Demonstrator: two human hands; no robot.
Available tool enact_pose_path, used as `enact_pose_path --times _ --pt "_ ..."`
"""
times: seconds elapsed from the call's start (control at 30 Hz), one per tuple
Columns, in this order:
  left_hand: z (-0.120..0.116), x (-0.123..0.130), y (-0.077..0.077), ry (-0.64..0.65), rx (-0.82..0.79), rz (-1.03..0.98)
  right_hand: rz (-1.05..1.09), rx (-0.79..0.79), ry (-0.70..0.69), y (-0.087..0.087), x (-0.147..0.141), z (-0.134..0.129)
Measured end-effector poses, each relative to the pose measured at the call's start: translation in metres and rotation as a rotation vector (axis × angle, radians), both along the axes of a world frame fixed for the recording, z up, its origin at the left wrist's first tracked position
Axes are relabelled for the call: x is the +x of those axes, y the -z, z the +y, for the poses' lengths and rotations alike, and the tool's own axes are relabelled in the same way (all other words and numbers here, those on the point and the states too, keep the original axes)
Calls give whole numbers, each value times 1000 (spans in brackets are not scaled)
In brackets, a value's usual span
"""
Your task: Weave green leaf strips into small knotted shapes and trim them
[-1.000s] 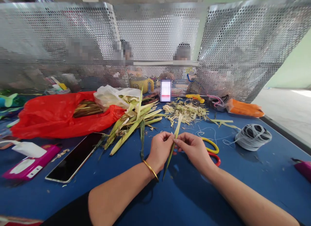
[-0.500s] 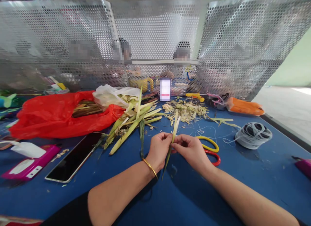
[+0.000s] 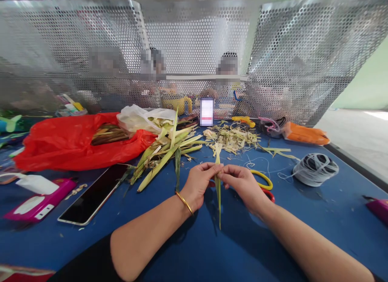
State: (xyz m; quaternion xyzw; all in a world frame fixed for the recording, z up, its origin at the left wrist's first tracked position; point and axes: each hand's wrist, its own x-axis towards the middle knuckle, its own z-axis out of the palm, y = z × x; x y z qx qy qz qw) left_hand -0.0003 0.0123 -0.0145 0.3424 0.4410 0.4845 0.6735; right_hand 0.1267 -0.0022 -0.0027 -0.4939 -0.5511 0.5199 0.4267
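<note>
A pale green leaf strip (image 3: pixel 219 197) hangs upright between my hands, its pointed end down and its split, paler end up. My left hand (image 3: pixel 200 181) pinches it from the left, with a gold bangle on the wrist. From the right, my right hand (image 3: pixel 239 183) pinches the same strip at nearly the same height. Scissors with yellow and red handles (image 3: pixel 263 179) lie partly hidden behind my right hand. Beyond my left hand is a pile of long green leaves (image 3: pixel 163 162); behind the strip is a heap of leaf scraps (image 3: pixel 235 137).
A red plastic bag (image 3: pixel 66 142), a black phone (image 3: pixel 93 197) and a magenta device (image 3: pixel 45 201) are on the left. A ball of string (image 3: pixel 315 169) and an orange packet (image 3: pixel 306 133) sit right. A perforated metal screen (image 3: pixel 197 39) stands behind, with people beyond it.
The leaf strip has turned from a slant to nearly vertical, and its lower tip has swung right. Both hands have shifted slightly and stay closed on it.
</note>
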Motion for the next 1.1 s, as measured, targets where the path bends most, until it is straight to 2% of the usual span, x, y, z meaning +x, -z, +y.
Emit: enact_pose_path --times 0.1,0.27,0.6,0.87,1.1 --pt "1 1 3 -68 18 18 54 -56 25 4 -4 -3" --pt "3 1 4 -68 28 52 109 -120 62 7 -7 -6" --pt "7 -4 -2 -94 -34 -28 154 -140 -76 -1 -7 -12" --pt "9 -4 -4 -154 -18 -16 115 -153 -81 1 -11 -16" --pt "21 -15 -5 -245 22 41 106 -233 -110 3 -17 -24"
